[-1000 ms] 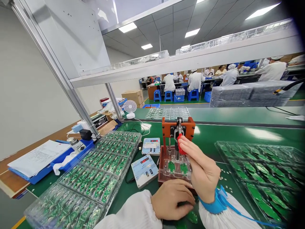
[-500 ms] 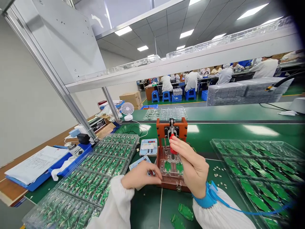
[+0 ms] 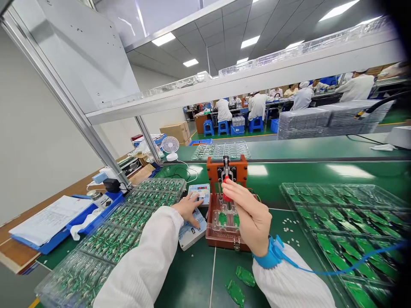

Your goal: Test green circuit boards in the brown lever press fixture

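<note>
My right hand (image 3: 253, 218), with a blue wrist strap (image 3: 272, 252), is closed against the red clamp handle (image 3: 227, 192) of an orange test fixture (image 3: 213, 169). Its fingers are pressed together and fairly straight, and the thumb is hidden. Green circuit boards (image 3: 222, 219) sit under the fixture's clear plate, partly covered by that hand. My left hand (image 3: 189, 208) has its fingers spread over two small white-and-blue meter boxes. The fingertips reach the rear box (image 3: 204, 191), while the thumb rests on or just above the front box (image 3: 194, 233).
A clear tray (image 3: 154, 205) of populated boards stands left, another tray (image 3: 308, 222) of green boards right. Two loose green boards (image 3: 245, 276) lie in front of the fixture. Small white pieces (image 3: 290, 229) are scattered right of it. A white fan (image 3: 170, 146) stands behind.
My left hand has moved from the fixture's front left corner, away and left onto the meter boxes, and its fingers have spread. My right hand stays at the red handle. The view has shifted slightly.
</note>
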